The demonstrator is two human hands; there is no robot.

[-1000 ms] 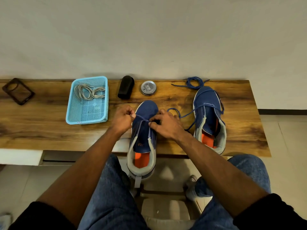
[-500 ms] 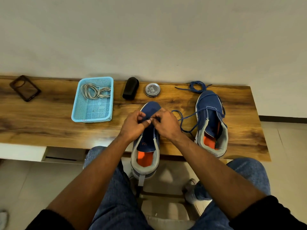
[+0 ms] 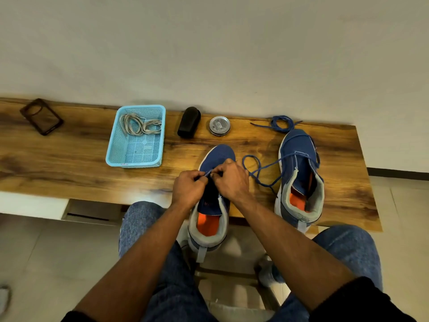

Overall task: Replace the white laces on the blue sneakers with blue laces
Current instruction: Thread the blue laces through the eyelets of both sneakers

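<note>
Two blue sneakers with orange insoles stand on the wooden table (image 3: 69, 163). The left sneaker (image 3: 214, 156) hangs over the front edge, heel toward me. My left hand (image 3: 188, 189) and my right hand (image 3: 232, 180) meet over its eyelets, and both pinch a blue lace (image 3: 260, 170) there. That lace trails right in loops across the wood to the right sneaker (image 3: 299, 177). A second blue lace (image 3: 282, 123) lies coiled behind the right sneaker's toe. The white laces (image 3: 139, 124) lie bundled in a light blue basket (image 3: 134, 159).
A black oblong object (image 3: 189, 122) and a round metal tin (image 3: 219, 125) sit at the back of the table near the wall. A dark phone case (image 3: 41, 116) lies at the far left. My knees in jeans are below the table edge.
My hands have closed together over the left sneaker's eyelets, from about a shoe's width apart to touching. The camera view has shifted slightly left.
</note>
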